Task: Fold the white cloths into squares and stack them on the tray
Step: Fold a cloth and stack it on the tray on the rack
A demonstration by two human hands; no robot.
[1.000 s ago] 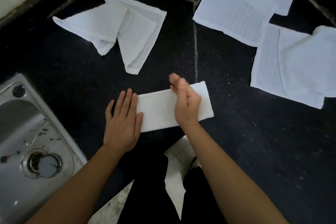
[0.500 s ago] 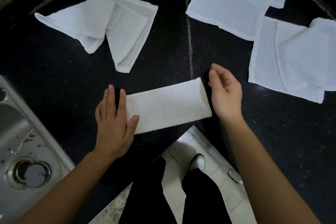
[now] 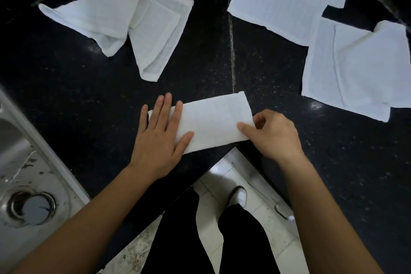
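black speckled stone countertop (image 3: 66, 87), l-shaped, running under both hands, with a pale seam (image 3: 232, 51) leading away from the gap between them. stainless steel sink (image 3: 26, 162), well to the left of the left hand, its round drain (image 3: 31, 207) beside the left forearm. two flat white woven cloths beyond the right hand: the nearer one (image 3: 355, 69) ahead and to its right with one corner turned over, the farther one (image 3: 278, 2) straight ahead, the two overlapping at their edges (a further white layer shows behind the farther one). rumpled white cloth (image 3: 133, 20), loosely doubled over itself, ahead of the left hand and well apart from it. long white folded cloth strip (image 3: 213, 122), lying on the countertop's near edge, spanning from one hand to the other. left hand (image 3: 160, 138), fingers straight and spread, pressing flat on the strip's left end. right hand (image 3: 273, 133), fingers curled, pinching the strip's right end with the thumb on top at the near corner.
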